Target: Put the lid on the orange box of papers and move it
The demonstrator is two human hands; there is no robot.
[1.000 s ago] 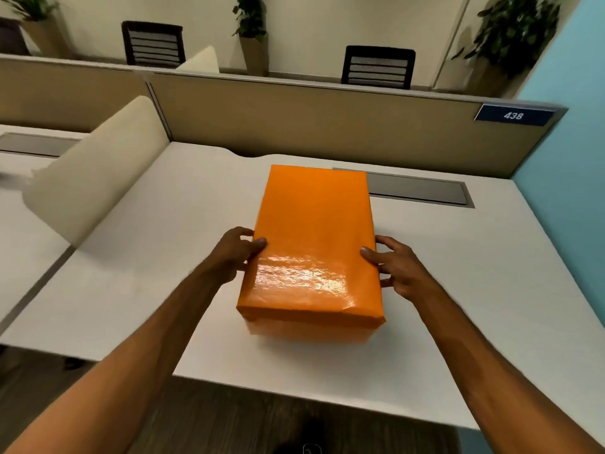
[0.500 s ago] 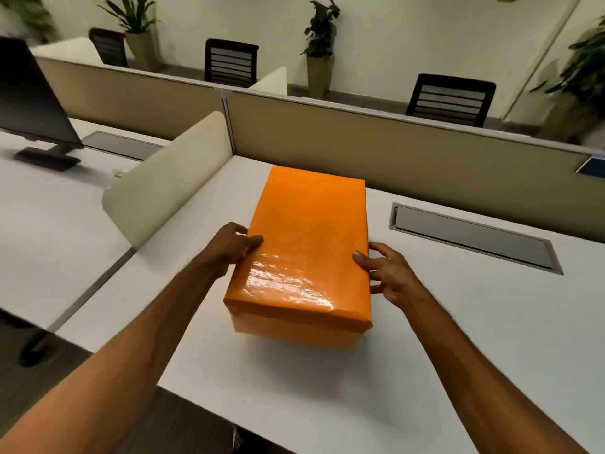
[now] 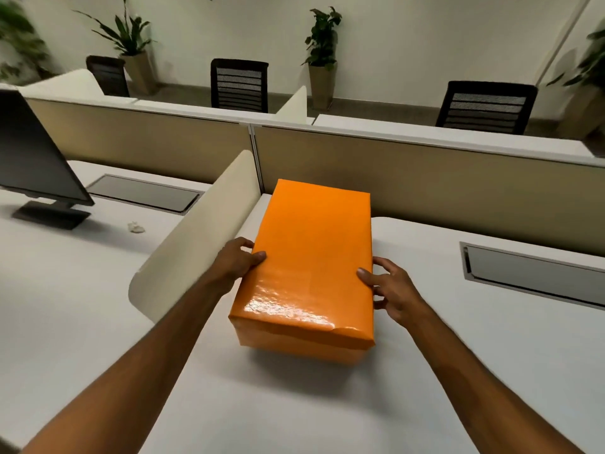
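The orange box [image 3: 311, 257] has its glossy lid on and is held a little above the white desk [image 3: 474, 371], a shadow showing under its near end. My left hand [image 3: 237, 262] grips its left side with the thumb on the lid. On the right side, my right hand [image 3: 391, 290] presses the box with spread fingers. The papers inside are hidden by the lid.
A cream curved divider [image 3: 196, 244] stands close to the box's left. Behind it runs a beige partition [image 3: 458, 178]. A monitor [image 3: 29, 158] sits on the left desk. A grey cable hatch [image 3: 530, 273] lies at the right. Chairs and potted plants line the far wall.
The box has travelled leftward along the desk toward the cream divider, both hands still on its sides. My view swung left, bringing the monitor and neighbouring desk into sight.
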